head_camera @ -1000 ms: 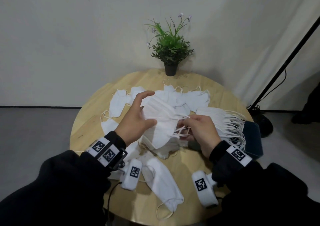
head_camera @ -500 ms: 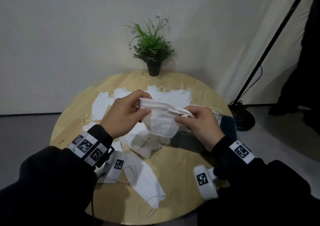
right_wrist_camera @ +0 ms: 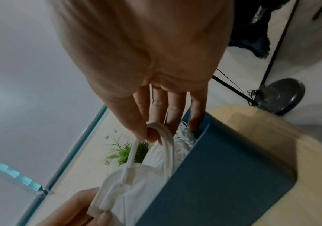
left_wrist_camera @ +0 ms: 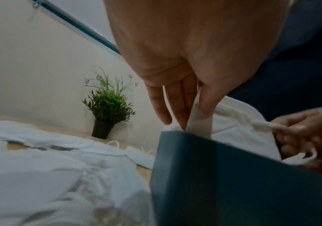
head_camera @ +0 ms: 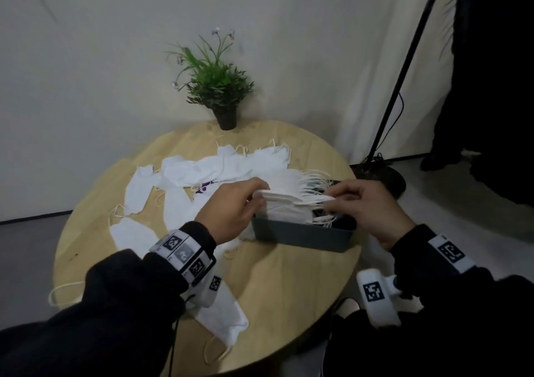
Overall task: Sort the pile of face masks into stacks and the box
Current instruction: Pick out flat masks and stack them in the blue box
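Right now one folded white mask point(head_camera: 284, 207) sits half inside the dark blue box point(head_camera: 303, 236), its top edge above the rim and its lower part behind the near wall. The left hand point(head_camera: 231, 212) pinches the mask's left end, thumb against fingers, a grip clamped on the fabric. The right hand point(head_camera: 367, 207) pinches the two ear loops point(right_wrist_camera: 166, 146) at the other end, thumb and forefinger tight on them. One box only, standing at the right side of the round wooden table point(head_camera: 289, 284), and behind the held mask a packed row of masks point(head_camera: 291, 180) stands in it, too many and too close to count. To the left, loose masks point(head_camera: 202, 168) are spread over the table in an overlapping pile; at least six show, the exact number unclear. One more mask point(head_camera: 222, 324) lies at the near edge. One potted plant point(head_camera: 216, 87) stands at the far edge, one black lamp stand point(head_camera: 404, 67) on the floor beyond.
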Tool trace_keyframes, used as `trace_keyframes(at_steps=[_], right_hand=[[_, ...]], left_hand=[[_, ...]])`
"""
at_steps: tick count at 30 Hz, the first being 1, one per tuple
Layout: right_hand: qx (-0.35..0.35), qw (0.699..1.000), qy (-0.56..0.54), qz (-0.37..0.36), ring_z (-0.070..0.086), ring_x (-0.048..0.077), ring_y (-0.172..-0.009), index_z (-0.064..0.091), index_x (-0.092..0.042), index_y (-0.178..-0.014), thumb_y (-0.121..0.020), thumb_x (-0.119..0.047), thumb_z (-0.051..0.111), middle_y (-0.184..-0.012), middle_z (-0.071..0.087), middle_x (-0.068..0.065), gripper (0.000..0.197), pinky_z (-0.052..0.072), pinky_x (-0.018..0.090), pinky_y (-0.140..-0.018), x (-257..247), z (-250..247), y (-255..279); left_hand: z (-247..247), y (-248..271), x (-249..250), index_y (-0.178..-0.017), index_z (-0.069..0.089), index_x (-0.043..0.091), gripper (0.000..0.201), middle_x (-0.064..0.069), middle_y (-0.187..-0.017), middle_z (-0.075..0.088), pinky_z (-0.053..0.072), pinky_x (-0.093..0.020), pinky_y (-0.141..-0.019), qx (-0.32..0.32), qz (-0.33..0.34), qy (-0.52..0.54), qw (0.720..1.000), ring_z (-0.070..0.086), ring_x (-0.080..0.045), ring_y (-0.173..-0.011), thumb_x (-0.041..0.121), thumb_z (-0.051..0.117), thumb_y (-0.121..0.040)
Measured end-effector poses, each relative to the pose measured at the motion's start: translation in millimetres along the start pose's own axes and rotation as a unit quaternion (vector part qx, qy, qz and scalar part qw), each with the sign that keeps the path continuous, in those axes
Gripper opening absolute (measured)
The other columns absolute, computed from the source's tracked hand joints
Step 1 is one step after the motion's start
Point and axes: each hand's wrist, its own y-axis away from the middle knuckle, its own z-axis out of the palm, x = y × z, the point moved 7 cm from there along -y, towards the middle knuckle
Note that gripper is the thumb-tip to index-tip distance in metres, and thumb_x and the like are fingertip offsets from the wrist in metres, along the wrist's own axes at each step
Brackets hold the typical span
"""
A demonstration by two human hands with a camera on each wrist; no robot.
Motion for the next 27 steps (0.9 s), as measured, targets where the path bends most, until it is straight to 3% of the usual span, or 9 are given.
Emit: trace_keyframes(at_steps=[3, 7, 11, 15, 19, 21, 23, 25, 27], right_hand=[[-0.016, 0.996, 0.089, -0.014, 0.065, 0.014, -0.072, 0.079, -0.009, -0.091, -0.081, 0.005, 0.079, -0.076, 0.072, 0.014, 0.018, 0.054, 0.027, -0.079, 5, 1, 1], [0.001, 0.976, 0.214, -0.046, 0.067, 0.015, -0.069, 0.078, -0.016, -0.084, -0.078, 0.004, 0.075, -0.074, 0.074, 0.007, 0.021, 0.051, 0.021, -0.069, 1, 6, -2], [0.018, 0.966, 0.253, -0.049, 0.07, 0.012, -0.071, 0.076, -0.02, -0.081, -0.075, 0.001, 0.078, -0.071, 0.074, -0.002, 0.022, 0.058, 0.027, -0.074, -1, 9, -10], [0.043, 0.965, 0.253, -0.062, 0.067, 0.012, -0.077, 0.073, -0.024, -0.088, -0.071, -0.011, 0.085, -0.079, 0.071, -0.005, 0.025, 0.056, 0.031, -0.078, -6, 12, -10], [0.048, 0.955, 0.254, -0.144, 0.059, 0.002, -0.075, 0.077, -0.029, -0.088, -0.073, -0.021, 0.087, -0.085, 0.068, -0.009, 0.02, 0.047, 0.027, -0.074, -27, 36, -6], [0.018, 0.952, 0.273, -0.136, 0.064, 0.008, -0.08, 0.08, -0.03, -0.088, -0.077, -0.024, 0.084, -0.087, 0.072, -0.01, 0.013, 0.052, 0.029, -0.079, -28, 58, -7], [0.003, 0.935, 0.336, -0.117, 0.068, 0.015, -0.092, 0.081, -0.029, -0.094, -0.083, -0.027, 0.079, -0.095, 0.076, -0.009, 0.011, 0.056, 0.032, -0.086, -25, 76, -10], [0.028, 0.913, 0.391, -0.113, 0.069, 0.02, -0.099, 0.079, -0.027, -0.102, -0.089, -0.024, 0.072, -0.103, 0.076, -0.006, 0.015, 0.056, 0.035, -0.089, -30, 82, -13], [0.056, 0.909, 0.393, -0.129, 0.067, 0.019, -0.098, 0.075, -0.028, -0.106, -0.09, -0.023, 0.07, -0.105, 0.072, -0.007, 0.018, 0.054, 0.035, -0.089, -38, 85, -16]], left_hand=[[12, -1, -8, -0.12, 0.068, 0.021, 0.02, 0.007, -0.097, 0.073, 0.053, -0.038, -0.084, -0.024, 0.004, -0.035, 0.999, 0.065, -0.017, -0.09, 0.021, 0.062, -0.101], [10, -10, 3, -0.118, 0.072, 0.027, 0.022, 0.005, -0.093, 0.073, 0.043, -0.037, -0.08, -0.002, 0.091, -0.184, 0.979, 0.065, -0.024, -0.088, 0.028, 0.061, -0.099], [13, -4, 11, -0.134, 0.062, 0.034, 0.037, 0.004, -0.085, 0.07, 0.044, -0.039, -0.077, 0.024, 0.109, -0.215, 0.97, 0.062, -0.023, -0.078, 0.028, 0.057, -0.098], [19, 14, 0, -0.12, 0.073, 0.027, 0.027, 0.0, -0.086, 0.069, 0.038, -0.037, -0.07, 0.081, 0.126, -0.231, 0.961, 0.062, -0.028, -0.073, 0.024, 0.062, -0.095], [22, 22, -10, -0.127, 0.072, 0.025, 0.045, -0.004, -0.096, 0.067, 0.043, -0.041, -0.07, 0.11, 0.112, -0.26, 0.953, 0.06, -0.03, -0.078, 0.008, 0.076, -0.086], [17, 19, -12, -0.135, 0.067, 0.025, 0.047, -0.005, -0.101, 0.066, 0.045, -0.04, -0.072, 0.102, 0.079, -0.23, 0.965, 0.061, -0.029, -0.08, 0.011, 0.073, -0.09], [6, 17, -23, -0.137, 0.064, 0.028, 0.038, 0.0, -0.106, 0.065, 0.048, -0.037, -0.076, 0.082, 0.006, -0.137, 0.987, 0.062, -0.021, -0.081, 0.024, 0.065, -0.099], [-10, 17, -47, -0.123, 0.071, 0.027, 0.024, 0.006, -0.103, 0.067, 0.051, -0.035, -0.08, 0.084, -0.079, -0.053, 0.992, 0.063, -0.014, -0.081, 0.031, 0.062, -0.101], [-31, 19, -81, -0.11, 0.075, 0.026, 0.017, 0.008, -0.101, 0.071, 0.053, -0.036, -0.086, 0.088, -0.167, -0.045, 0.981, 0.065, -0.014, -0.088, 0.031, 0.063, -0.1]])
